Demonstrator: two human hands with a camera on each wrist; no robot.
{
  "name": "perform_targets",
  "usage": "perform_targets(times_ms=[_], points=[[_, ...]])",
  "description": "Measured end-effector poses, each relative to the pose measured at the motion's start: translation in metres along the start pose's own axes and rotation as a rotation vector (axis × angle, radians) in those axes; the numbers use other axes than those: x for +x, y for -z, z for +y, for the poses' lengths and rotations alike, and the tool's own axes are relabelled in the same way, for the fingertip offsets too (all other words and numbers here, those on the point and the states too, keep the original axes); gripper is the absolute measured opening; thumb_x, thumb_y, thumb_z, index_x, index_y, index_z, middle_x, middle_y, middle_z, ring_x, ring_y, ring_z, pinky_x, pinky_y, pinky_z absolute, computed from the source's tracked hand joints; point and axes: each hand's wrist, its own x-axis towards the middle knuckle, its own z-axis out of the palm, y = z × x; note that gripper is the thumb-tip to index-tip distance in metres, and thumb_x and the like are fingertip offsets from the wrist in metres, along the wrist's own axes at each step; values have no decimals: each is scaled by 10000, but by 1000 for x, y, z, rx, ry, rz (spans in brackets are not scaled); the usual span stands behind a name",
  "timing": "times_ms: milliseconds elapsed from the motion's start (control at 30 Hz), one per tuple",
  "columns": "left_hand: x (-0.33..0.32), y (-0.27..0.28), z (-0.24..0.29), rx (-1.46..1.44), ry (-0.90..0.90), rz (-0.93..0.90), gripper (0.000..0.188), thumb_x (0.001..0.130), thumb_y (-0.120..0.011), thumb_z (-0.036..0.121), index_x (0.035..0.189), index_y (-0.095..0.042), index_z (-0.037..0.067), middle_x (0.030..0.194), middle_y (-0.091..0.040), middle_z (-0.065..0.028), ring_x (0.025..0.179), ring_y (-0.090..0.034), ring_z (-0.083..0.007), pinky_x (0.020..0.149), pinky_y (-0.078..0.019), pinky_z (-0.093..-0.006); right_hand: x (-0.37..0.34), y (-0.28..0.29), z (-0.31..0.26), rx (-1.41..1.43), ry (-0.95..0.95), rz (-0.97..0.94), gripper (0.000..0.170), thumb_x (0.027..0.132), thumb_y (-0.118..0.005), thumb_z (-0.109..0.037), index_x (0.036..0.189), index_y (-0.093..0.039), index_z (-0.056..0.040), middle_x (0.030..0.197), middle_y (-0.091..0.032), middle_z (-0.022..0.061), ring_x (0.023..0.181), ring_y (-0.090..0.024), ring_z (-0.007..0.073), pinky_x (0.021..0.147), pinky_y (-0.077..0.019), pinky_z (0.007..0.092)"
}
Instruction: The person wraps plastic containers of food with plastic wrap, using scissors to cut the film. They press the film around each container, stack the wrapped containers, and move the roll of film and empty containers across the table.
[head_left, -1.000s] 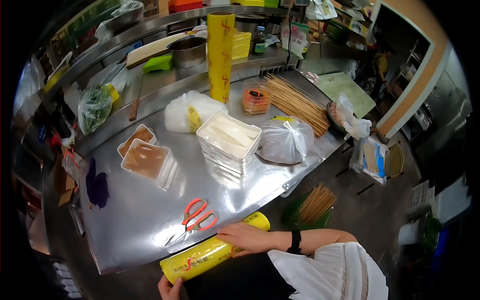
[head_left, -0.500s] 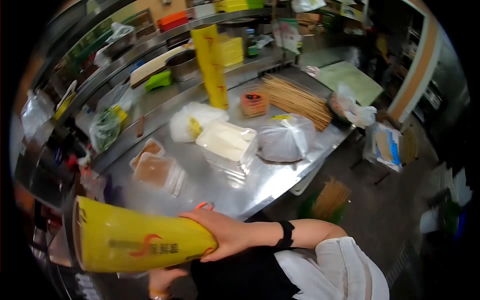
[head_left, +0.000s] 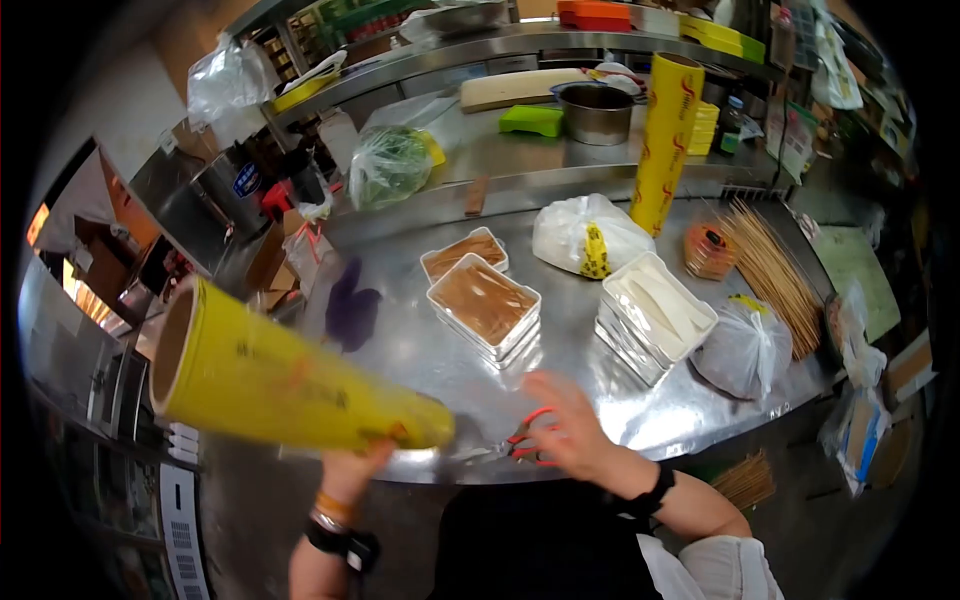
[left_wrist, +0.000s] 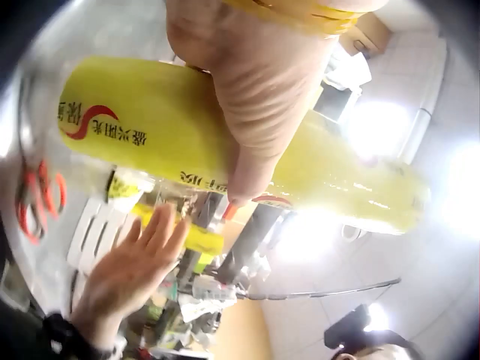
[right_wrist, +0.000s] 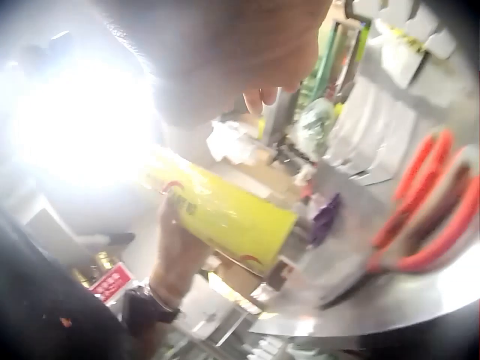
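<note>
My left hand (head_left: 350,472) grips a big yellow roll of cling film (head_left: 290,385) near its lower end, fingers wrapped round it in the left wrist view. The roll is raised and tilted, its hollow core end (head_left: 172,345) pointing up and left. Spread fingers show on my right hand (head_left: 578,432), which holds nothing and is over the red-handled scissors (head_left: 520,448) at the table's front edge. The right wrist view shows those scissors (right_wrist: 420,217) lying on the metal, apart from the right hand (right_wrist: 217,60).
Stacked white trays with brown contents (head_left: 487,303) and trays with pale sheets (head_left: 655,310) stand on the steel table (head_left: 400,365). Behind them are a white bag (head_left: 575,235) and an upright yellow roll (head_left: 668,140). Wooden skewers (head_left: 775,270) and a knotted bag (head_left: 745,350) lie to the right.
The roll has risen from the table's front edge and swung left. My right hand has let go of it and moved over the scissors; my left hand now holds it alone. The head view turned left.
</note>
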Motion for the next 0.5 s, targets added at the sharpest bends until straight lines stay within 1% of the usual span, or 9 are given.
perform_targets(times_ms=[67, 133, 200, 267, 333, 367, 467, 500], points=[[51, 16, 13, -59, 11, 126, 507, 724, -798, 92, 1174, -578, 18, 1082, -649, -89, 1018, -634, -223, 900, -520, -378, -26, 26, 55, -331, 25, 114, 453, 810, -627, -109, 1246, -546, -16, 1282, -510, 200, 1138, -507, 405, 1003, -405, 454], [106, 30, 20, -19, -109, 178, 457, 711, -797, 55, 1121, -600, 10, 1029, -663, -81, 977, -644, -210, 878, -527, -370, -56, 48, 86, -471, -23, 103, 420, 813, -618, -94, 1216, -550, 1, 1264, -518, 208, 1152, -498, 409, 999, -398, 466], [159, 36, 16, 30, -226, 238, 555, 697, -808, 40, 1186, -547, 12, 1074, -644, -89, 998, -633, -214, 889, -519, -361, -84, 55, 99, -592, -128, 82, 432, 795, -644, -137, 1192, -556, 7, 1272, -510, 218, 1153, -496, 412, 993, -396, 479], [220, 50, -45, -17, -406, 399, 679, 679, -829, 41, 1253, -467, 23, 1132, -616, -98, 1037, -614, -216, 913, -501, -341, -94, 56, 96, -741, -101, -13, 460, 770, -676, -192, 1179, -568, -12, 1278, -502, 221, 1156, -494, 408, 986, -392, 482], [251, 41, -49, 2, -324, 466, 723, 675, -837, 46, 1272, -430, 32, 1165, -598, -103, 1068, -599, -215, 927, -490, -336, -90, 52, 92, -813, -135, -16, 486, 745, -699, -220, 1174, -574, -31, 1285, -498, 213, 1160, -494, 395, 972, -394, 477], [267, 32, -53, 7, -280, 485, 745, 673, -841, 49, 1282, -411, 36, 1181, -589, -106, 1083, -591, -214, 934, -484, -334, -88, 53, 91, -797, -172, -29, 472, 752, -694, -223, 1173, -578, -46, 1289, -498, 206, 1159, -496, 388, 965, -395, 472], [327, 32, -93, 55, -338, 580, 879, 625, -827, -8, 1366, -354, 18, 1310, -500, -129, 1186, -522, -247, 1016, -430, -348, -87, 53, 96, -819, -151, -26, 457, 758, -688, -237, 1168, -588, -63, 1290, -498, 205, 1150, -499, 391, 945, -404, 480], [336, 27, -93, 23, -304, 596, 868, 622, -841, 30, 1351, -370, 13, 1257, -545, -137, 1158, -547, -259, 1001, -442, -354, -87, 53, 98, -830, -160, -30, 461, 752, -692, -244, 1165, -591, -67, 1287, -502, 204, 1154, -497, 392, 941, -407, 485]])
